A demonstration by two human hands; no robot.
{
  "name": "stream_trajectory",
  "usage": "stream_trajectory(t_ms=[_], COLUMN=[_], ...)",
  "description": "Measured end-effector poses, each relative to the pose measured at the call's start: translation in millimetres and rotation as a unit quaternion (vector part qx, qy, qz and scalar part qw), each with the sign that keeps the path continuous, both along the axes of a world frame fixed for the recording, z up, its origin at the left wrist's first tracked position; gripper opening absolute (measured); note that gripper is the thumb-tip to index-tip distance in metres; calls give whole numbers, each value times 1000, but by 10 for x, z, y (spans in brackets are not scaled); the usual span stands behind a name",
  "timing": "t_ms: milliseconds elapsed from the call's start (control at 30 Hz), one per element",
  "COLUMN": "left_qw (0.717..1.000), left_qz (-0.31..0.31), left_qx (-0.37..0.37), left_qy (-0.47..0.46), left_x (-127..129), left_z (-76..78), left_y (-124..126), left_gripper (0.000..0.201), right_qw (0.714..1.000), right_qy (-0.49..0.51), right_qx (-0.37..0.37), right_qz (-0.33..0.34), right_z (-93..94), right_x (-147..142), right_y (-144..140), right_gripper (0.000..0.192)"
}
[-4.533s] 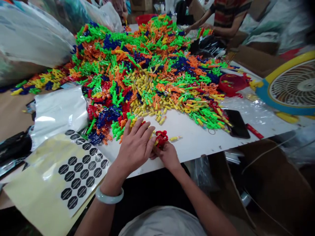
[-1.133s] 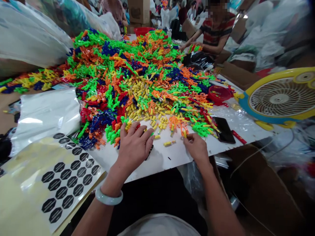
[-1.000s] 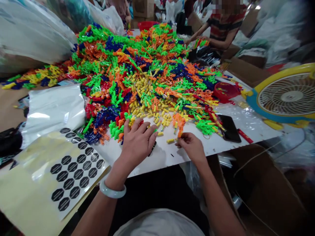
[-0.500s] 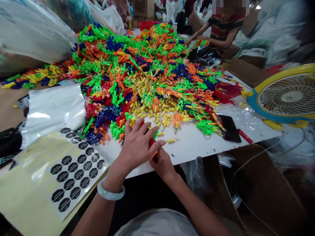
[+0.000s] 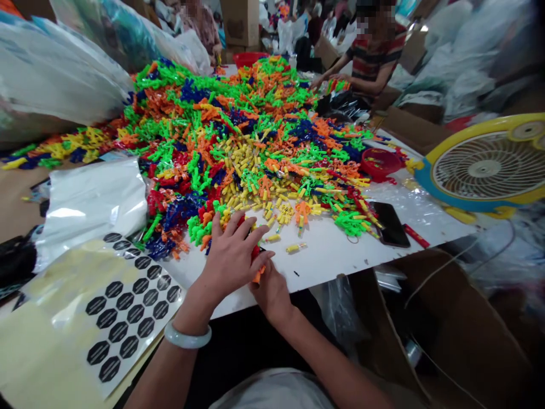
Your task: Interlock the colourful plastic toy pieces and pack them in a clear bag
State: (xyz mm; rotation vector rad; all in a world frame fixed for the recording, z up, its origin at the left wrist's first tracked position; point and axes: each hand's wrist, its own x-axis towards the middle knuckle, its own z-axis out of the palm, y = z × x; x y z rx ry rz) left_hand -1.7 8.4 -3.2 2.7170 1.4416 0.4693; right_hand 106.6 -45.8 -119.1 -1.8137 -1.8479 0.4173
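Note:
My left hand [image 5: 232,250], with a pale bangle [image 5: 187,336] on its wrist, has its fingers spread, palm down. It lies over small red and green plastic toys at the table's near edge, hiding most of them. Close against its thumb, my right hand [image 5: 272,289] is closed round small plastic toys [image 5: 258,275], of which orange and red parts show. Its fingertips are mostly hidden. Just beyond both hands rises a big heap of colourful plastic toy figures [image 5: 200,170], many in clear wrap. Yellow capped pieces [image 5: 240,159] lie among them.
A sheet of black octagonal stickers [image 5: 128,312] is at left beside a white plastic bag [image 5: 93,199]. At right are a phone [image 5: 388,223], a red lighter-like object [image 5: 416,236], a red bowl [image 5: 380,163] and a fan [image 5: 485,167]. A co-worker [image 5: 374,62] handles toys across the table.
My view has shifted slightly, so the table appears a little lower and further left. Both hands keep nearly the same pose, the left spread above the toys held in the right.

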Motion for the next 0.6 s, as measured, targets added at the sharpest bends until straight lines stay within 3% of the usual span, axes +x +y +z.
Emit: stream_trajectory(t_ms=[233, 333, 500, 600], left_qw=[999, 999, 1000, 999], left_qz=[-15, -6, -23, -48], left_qx=[-29, -12, -1, -8], left_qy=[-42, -33, -12, -2], left_x=[-67, -30, -42, -81], left_z=[12, 4, 0, 11], left_y=[13, 14, 14, 8], left_gripper=[39, 37, 35, 48], right_qw=[994, 995, 998, 999], right_qy=[105, 91, 15, 19], right_qx=[16, 35, -2, -35], right_qz=[3, 8, 53, 23], right_z=[53, 78, 148, 116], right_x=[70, 34, 3, -42], right_y=[-4, -18, 49, 112], right_gripper=[27, 34, 34, 28])
